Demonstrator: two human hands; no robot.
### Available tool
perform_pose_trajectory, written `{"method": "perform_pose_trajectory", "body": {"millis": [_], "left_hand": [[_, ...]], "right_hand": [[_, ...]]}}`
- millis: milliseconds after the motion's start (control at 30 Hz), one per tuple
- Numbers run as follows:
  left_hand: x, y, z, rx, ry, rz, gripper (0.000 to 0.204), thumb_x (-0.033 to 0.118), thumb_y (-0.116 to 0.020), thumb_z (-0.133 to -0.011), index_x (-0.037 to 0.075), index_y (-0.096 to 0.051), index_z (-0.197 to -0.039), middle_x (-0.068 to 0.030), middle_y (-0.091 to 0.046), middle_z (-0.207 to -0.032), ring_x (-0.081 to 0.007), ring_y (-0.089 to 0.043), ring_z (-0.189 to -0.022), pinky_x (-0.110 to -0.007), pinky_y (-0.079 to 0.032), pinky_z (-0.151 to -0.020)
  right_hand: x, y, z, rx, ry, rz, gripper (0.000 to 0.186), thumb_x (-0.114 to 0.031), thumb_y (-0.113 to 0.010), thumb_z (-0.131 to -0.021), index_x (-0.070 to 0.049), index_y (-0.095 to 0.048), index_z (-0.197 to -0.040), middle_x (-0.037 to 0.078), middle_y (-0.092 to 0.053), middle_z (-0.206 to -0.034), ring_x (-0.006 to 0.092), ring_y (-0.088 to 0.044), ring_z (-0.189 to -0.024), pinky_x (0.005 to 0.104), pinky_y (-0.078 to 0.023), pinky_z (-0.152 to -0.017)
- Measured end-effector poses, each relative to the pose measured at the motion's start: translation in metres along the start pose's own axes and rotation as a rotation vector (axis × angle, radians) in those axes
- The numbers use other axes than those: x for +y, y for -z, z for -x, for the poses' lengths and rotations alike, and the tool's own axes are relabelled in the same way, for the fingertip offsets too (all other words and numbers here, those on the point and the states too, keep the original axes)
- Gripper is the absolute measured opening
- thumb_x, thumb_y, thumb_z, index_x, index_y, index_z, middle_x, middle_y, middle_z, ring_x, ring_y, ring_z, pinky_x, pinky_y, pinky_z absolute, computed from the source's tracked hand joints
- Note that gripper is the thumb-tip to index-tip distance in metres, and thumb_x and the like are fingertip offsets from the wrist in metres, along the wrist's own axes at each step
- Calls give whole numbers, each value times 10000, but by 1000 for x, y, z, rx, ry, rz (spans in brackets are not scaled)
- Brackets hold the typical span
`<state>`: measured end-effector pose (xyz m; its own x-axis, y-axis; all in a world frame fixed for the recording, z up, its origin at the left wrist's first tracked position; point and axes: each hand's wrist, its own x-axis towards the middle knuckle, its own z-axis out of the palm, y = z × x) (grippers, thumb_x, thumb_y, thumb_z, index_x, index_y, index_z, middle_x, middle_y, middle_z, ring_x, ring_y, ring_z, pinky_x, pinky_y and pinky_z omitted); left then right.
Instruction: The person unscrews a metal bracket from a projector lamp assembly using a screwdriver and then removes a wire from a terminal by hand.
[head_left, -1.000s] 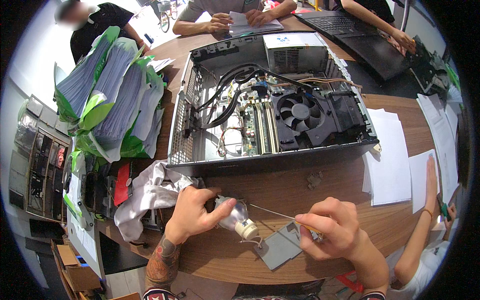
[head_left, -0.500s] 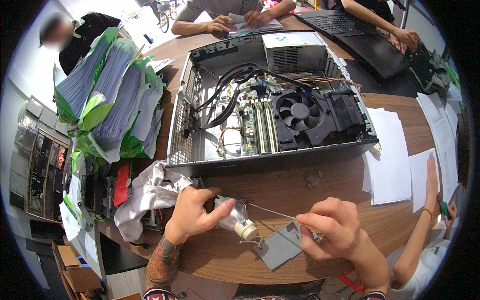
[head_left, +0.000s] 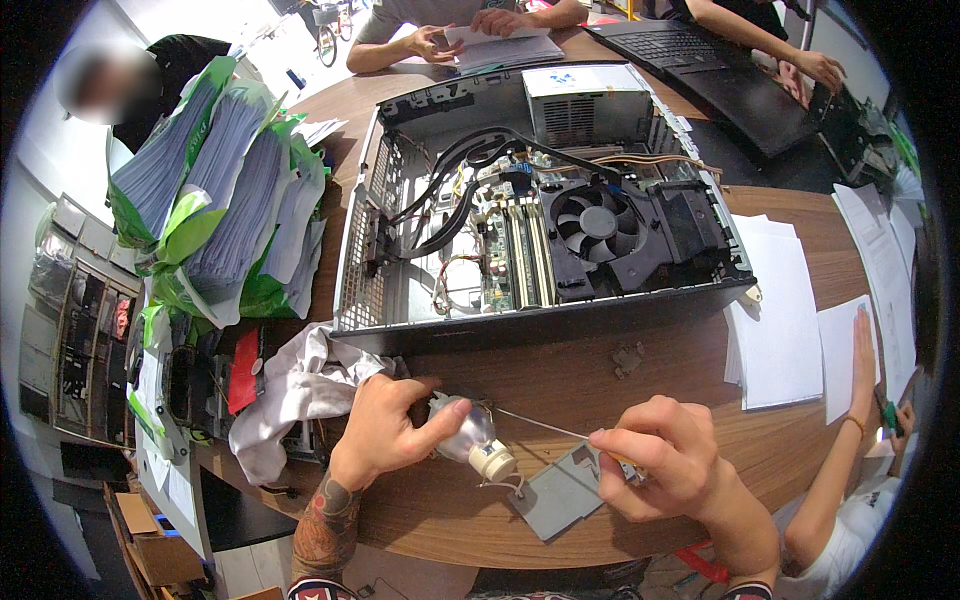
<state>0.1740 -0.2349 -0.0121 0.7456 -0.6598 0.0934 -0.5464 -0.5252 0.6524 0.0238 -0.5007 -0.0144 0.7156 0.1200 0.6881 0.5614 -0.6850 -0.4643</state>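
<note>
My left hand [head_left: 390, 430] is closed on a silvery lamp bulb [head_left: 480, 450] with a cream base and short lead. My right hand [head_left: 660, 460] grips a screwdriver with a yellow handle; its thin shaft [head_left: 540, 420] reaches left to the lamp, where the tip is hard to make out. Beneath these lies a flat grey plate [head_left: 550, 500] with a bracket, partly behind my right hand. A small grey part [head_left: 628, 360] lies on the wooden table [head_left: 420, 520], below an open computer case [head_left: 450, 328]. A pale cloth [head_left: 285, 400] is beside my left hand.
Bundled papers in green wrap [head_left: 210, 190] stand left. Loose sheets [head_left: 775, 310] and another person's arm [head_left: 840, 470] are at right. Across the table are co-workers' hands [head_left: 495, 22] on papers, a laptop [head_left: 680, 70] with a hand [head_left: 822, 70] beside it, and a person in black [head_left: 185, 55].
My hands are nearly still. Across the table, the co-worker's hands have shifted on the papers, the hand by the laptop has moved, and the person at top left has leaned further left.
</note>
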Motion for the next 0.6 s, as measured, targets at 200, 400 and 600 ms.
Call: {"method": "perform_pose_trajectory", "body": {"millis": [200,400,600], "left_hand": [[-4,-3,1,21,-18,24,451,422,-734,-814,-10,-690,-691,-109,-446,-422,-263,-477,-372,-349,-376,-425],[-6,-3,1,28,-38,4,455,426,-735,-813,-7,-685,-685,-111,-449,-428,-271,-476,-378,-355,-373,-426],[-1,0,1,8,-15,9,452,421,-735,-811,-11,-683,-689,-117,-449,-431,-278,-477,-381,-359,-374,-429]], "right_hand": [[-1,1,-1,-6,-2,2,342,-77,-750,-688,-97,-688,-1024,32,-586,-824,147,-583,-590,266,-476,-476],[-1,0,-1,-6,2,10,334,-78,-751,-682,-98,-689,-1010,33,-592,-820,148,-581,-583,265,-475,-474],[-1,2,-1,-10,1,3,340,-82,-754,-677,-95,-689,-1010,36,-593,-823,152,-582,-583,268,-477,-473]]}}
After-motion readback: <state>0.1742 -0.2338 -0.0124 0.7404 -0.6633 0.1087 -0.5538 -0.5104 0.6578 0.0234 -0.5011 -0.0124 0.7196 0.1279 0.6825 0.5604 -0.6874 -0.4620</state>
